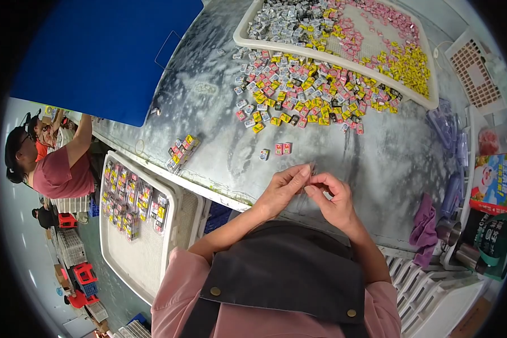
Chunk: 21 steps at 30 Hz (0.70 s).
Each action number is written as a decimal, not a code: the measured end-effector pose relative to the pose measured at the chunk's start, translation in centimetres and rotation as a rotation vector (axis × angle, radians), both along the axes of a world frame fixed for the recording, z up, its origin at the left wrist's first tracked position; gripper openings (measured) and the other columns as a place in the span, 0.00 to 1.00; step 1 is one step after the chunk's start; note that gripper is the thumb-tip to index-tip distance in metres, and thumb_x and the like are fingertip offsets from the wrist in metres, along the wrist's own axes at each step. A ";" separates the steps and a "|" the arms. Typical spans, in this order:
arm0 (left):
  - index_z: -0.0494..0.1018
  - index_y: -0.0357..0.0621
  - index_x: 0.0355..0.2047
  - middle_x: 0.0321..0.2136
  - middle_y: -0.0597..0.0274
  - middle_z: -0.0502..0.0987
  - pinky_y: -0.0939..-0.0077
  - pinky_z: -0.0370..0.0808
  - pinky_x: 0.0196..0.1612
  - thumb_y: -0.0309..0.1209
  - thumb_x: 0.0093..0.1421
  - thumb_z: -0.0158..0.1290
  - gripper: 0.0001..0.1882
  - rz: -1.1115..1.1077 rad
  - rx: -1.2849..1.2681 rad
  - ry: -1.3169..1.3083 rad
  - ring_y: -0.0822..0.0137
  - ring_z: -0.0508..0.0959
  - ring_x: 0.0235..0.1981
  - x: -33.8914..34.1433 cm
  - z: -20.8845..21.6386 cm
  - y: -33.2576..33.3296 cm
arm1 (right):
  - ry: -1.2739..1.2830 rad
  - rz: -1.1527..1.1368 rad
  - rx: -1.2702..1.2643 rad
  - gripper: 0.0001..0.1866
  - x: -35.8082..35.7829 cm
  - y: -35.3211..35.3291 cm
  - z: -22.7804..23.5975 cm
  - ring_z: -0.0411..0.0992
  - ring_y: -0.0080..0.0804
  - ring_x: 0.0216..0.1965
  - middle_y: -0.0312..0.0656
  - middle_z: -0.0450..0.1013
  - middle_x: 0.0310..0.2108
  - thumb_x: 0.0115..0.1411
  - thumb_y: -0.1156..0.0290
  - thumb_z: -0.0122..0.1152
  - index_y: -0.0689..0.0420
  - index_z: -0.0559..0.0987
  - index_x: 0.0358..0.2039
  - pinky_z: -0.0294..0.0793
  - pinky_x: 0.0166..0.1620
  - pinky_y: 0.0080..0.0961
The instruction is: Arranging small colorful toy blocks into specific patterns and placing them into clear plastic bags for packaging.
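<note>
Over the near edge of the table, my left hand (287,187) and my right hand (333,199) meet with fingertips pinched together. Something small and clear or dark may be between them, but the fingers mostly hide it. Just beyond my left hand lie two pink blocks (283,149) side by side. A single white-and-dark block (264,154) sits to their left. Farther off spreads a loose heap of small yellow, pink, white and black blocks (307,93). To the left, a group of filled clear packs (182,152) rests by the table's edge.
A white tray (335,54) of loose blocks stands at the back. At lower left, another white tray (132,259) holds several filled packs. A purple cloth (424,228) and clear plastic pieces (450,194) lie on the right. A blue panel (104,56) covers the upper left; a co-worker (65,174) stands beyond.
</note>
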<state>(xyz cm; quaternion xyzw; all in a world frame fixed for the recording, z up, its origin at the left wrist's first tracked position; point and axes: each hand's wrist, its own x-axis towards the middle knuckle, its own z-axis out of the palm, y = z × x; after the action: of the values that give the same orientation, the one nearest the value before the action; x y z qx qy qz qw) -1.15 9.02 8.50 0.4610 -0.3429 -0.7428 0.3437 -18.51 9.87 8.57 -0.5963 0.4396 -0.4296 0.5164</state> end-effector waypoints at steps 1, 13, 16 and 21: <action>0.76 0.40 0.53 0.33 0.74 0.74 0.86 0.64 0.35 0.49 0.71 0.50 0.25 0.064 0.006 0.027 0.82 0.67 0.32 -0.2 0.2 0.0 | 0.000 0.000 0.000 0.08 0.0 0.0 0.0 0.77 0.25 0.32 0.41 0.78 0.31 0.61 0.75 0.66 0.63 0.78 0.38 0.76 0.37 0.23; 0.75 0.40 0.56 0.42 0.66 0.78 0.80 0.71 0.45 0.50 0.69 0.52 0.27 0.067 0.107 0.123 0.76 0.74 0.40 0.4 -0.8 0.3 | -0.032 0.003 0.013 0.08 0.1 0.3 0.0 0.78 0.26 0.33 0.41 0.79 0.32 0.61 0.75 0.66 0.63 0.78 0.38 0.77 0.39 0.23; 0.74 0.39 0.57 0.42 0.65 0.78 0.78 0.72 0.46 0.47 0.70 0.50 0.26 0.073 0.099 0.102 0.75 0.74 0.41 0.4 -1.0 0.4 | -0.028 0.006 0.016 0.08 0.0 0.3 -0.1 0.78 0.26 0.33 0.41 0.79 0.32 0.61 0.75 0.66 0.63 0.78 0.39 0.78 0.39 0.23; 0.72 0.35 0.57 0.40 0.62 0.80 0.75 0.75 0.45 0.40 0.72 0.48 0.22 0.108 -0.166 -0.053 0.73 0.77 0.41 -0.4 -0.6 0.9 | 0.037 0.015 -0.070 0.07 0.1 0.4 -0.7 0.77 0.27 0.30 0.43 0.78 0.31 0.60 0.77 0.65 0.63 0.76 0.38 0.76 0.35 0.25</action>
<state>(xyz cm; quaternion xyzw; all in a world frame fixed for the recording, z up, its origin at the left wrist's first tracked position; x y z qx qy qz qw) -1.52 9.88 7.91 0.4680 -0.3869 -0.6799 0.4111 -18.36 10.31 7.84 -0.6250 0.4292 -0.4297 0.4904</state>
